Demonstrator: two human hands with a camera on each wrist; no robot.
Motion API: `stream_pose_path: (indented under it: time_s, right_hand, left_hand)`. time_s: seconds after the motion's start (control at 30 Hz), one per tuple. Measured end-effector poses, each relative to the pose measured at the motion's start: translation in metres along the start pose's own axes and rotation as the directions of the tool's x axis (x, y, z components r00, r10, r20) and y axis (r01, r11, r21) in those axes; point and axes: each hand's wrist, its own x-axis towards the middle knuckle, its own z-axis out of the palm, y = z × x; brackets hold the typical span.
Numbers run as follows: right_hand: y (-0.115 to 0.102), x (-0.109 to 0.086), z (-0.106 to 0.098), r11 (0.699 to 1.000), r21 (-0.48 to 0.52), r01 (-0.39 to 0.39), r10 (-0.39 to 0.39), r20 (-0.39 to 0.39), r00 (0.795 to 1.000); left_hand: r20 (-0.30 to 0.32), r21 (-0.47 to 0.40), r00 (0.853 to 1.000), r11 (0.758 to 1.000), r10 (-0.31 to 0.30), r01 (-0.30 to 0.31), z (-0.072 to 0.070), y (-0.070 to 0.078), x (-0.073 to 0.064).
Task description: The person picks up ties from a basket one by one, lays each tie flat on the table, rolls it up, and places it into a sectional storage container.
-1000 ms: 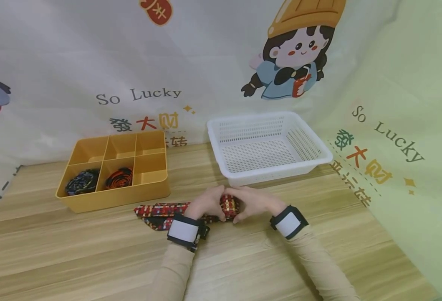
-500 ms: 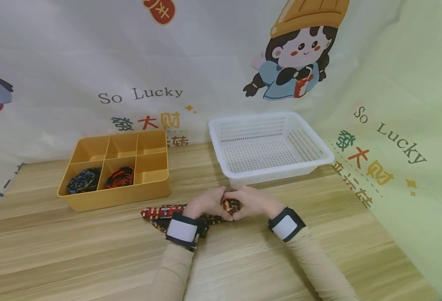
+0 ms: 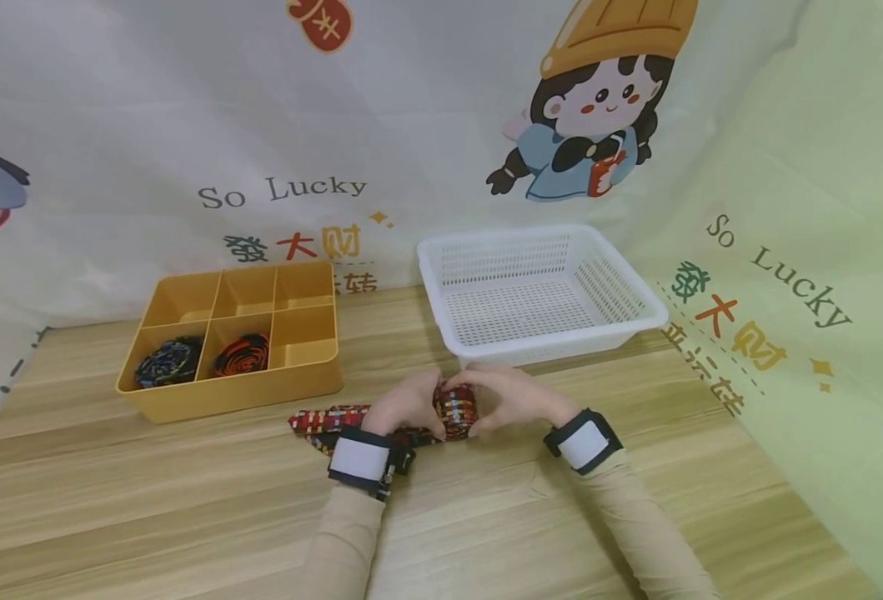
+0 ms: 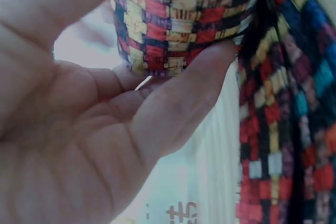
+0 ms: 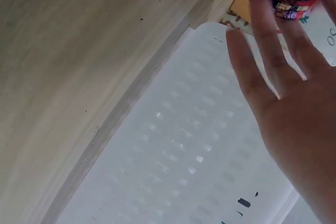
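Observation:
A red, yellow and black checked necktie is partly rolled up on the wooden table, its coil held between both hands. My left hand grips the coil from the left; in the left wrist view its fingers curve around the patterned coil. From the right, my right hand holds the coil between thumb and fingers. The right wrist view has those fingertips against the coil's lower edge. The unrolled tail stretches left, partly covered by the left hand and wrist strap.
A yellow six-compartment box stands at back left, with a dark blue rolled tie and an orange-black one in two front compartments. Behind the right hand sits a white perforated basket. A printed cloth hangs behind.
The coil has turned between my hands, and the tail's left end has drawn a little to the right. My right hand has shifted slightly, exposing more of the coil. Box and basket stay put.

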Motion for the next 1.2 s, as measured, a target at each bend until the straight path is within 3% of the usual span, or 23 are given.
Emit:
stream_pose_path:
  time_s: [0.17, 0.43, 0.57, 0.77, 0.87, 1.2]
  right_hand:
    - [0.0, 0.001, -0.001, 0.993, -0.1, 0.059, -0.064, -0.051, 0.997]
    - [-0.011, 0.003, -0.002, 0.987, -0.159, 0.0, -0.005, -0.033, 0.999]
    - [-0.012, 0.003, -0.003, 0.986, -0.163, -0.023, 0.019, -0.025, 1.0]
    - [-0.007, -0.001, -0.007, 0.997, -0.017, -0.075, 0.075, 0.005, 0.997]
    - [-0.005, -0.001, -0.008, 0.995, 0.004, -0.099, 0.098, 0.025, 0.995]
    - [-0.007, 0.003, -0.003, 0.988, -0.152, -0.041, 0.035, -0.037, 0.999]
  left_hand:
    - [-0.002, 0.022, 1.0, 0.999, 0.024, -0.024, 0.0, -0.001, 0.0]
    - [0.007, 0.046, 0.996, 0.995, 0.093, -0.094, -0.002, 0.005, -0.002]
    - [-0.019, 0.02, 0.997, 0.997, 0.071, -0.071, -0.001, 0.006, 0.0]
    - [-0.04, 0.014, 0.999, 1.0, 0.006, -0.005, 0.001, 0.001, 0.001]
    - [-0.035, 0.024, 0.999, 1.0, -0.009, 0.009, 0.0, 0.0, 0.002]
    - [-0.009, 0.0, 0.999, 0.999, 0.036, -0.036, -0.002, 0.004, -0.003]
